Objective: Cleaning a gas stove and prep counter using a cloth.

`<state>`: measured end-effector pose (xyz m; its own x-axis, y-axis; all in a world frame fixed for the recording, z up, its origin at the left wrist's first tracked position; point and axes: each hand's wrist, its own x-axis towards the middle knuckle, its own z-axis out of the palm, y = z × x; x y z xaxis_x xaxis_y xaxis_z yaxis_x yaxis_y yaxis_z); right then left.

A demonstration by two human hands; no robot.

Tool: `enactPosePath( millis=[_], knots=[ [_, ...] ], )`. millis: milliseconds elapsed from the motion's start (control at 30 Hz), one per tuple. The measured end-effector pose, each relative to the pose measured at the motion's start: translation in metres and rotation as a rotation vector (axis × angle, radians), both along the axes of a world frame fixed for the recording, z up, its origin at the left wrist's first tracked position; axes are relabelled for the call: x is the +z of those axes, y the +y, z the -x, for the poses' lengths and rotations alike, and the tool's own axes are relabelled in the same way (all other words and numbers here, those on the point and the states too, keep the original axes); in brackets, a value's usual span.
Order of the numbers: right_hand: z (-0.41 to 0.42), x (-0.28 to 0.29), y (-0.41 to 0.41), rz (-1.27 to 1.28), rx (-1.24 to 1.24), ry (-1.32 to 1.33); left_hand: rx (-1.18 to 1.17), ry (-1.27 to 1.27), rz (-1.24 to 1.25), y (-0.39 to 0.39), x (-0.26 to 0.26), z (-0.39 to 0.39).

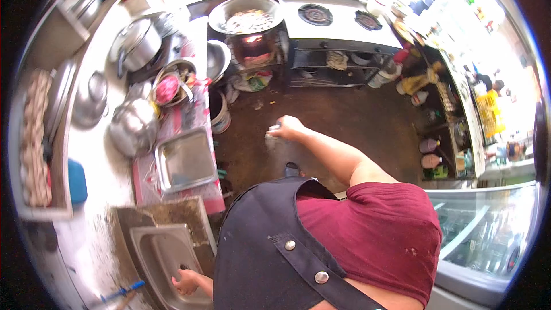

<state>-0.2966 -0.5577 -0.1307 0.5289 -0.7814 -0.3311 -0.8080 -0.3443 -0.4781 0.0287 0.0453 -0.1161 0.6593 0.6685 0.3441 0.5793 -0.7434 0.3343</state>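
Observation:
My right hand point(290, 128) is stretched out over the brown floor, closed around a small whitish thing point(272, 134) that is blurred; it may be a glass or a cloth. Low on the left, my left hand point(188, 282) hangs over a stainless steel sink basin point(161, 241). Its fingers are loosely bent and apart, and nothing shows in them. The sink drain point(184, 266) lies just above that hand. Beside the sink, a rectangular metal tray point(187, 159) rests on a table with a pink patterned cloth point(144, 181).
A wide pan of food point(247, 15) sits over a lit fire point(254, 39). To its right stands a stove point(340, 30) with two burners. Pots point(135, 45) and bowls point(134, 127) crowd the left. A bucket point(220, 116) stands beneath. Shelves with bottles point(430, 161) and a glass display case point(482, 224) line the right.

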Motion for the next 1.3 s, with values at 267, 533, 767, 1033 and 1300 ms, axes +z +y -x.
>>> enactPosePath(
  millis=[267,533,767,1033,1300],
  knots=[
    [0.287,-0.117,-0.003,-0.102,-0.104,0.556,-1.082,-0.581,-0.092,-0.305,-0.006,0.026],
    [0.419,-0.072,-0.014,-0.238,-1.085,0.304,-1.919,-0.054,0.312,-0.590,-0.012,0.174],
    [0.483,0.009,-0.012,-0.158,-1.545,-1.146,-2.237,0.362,0.326,-0.765,-0.035,0.257],
    [0.553,0.048,-0.064,-0.284,-1.855,-1.490,-2.227,0.712,0.458,-0.915,-0.060,0.379],
    [0.676,0.035,-0.128,-0.027,-1.969,-1.408,-2.384,1.339,0.097,-1.047,-0.070,0.598]
  ],
)
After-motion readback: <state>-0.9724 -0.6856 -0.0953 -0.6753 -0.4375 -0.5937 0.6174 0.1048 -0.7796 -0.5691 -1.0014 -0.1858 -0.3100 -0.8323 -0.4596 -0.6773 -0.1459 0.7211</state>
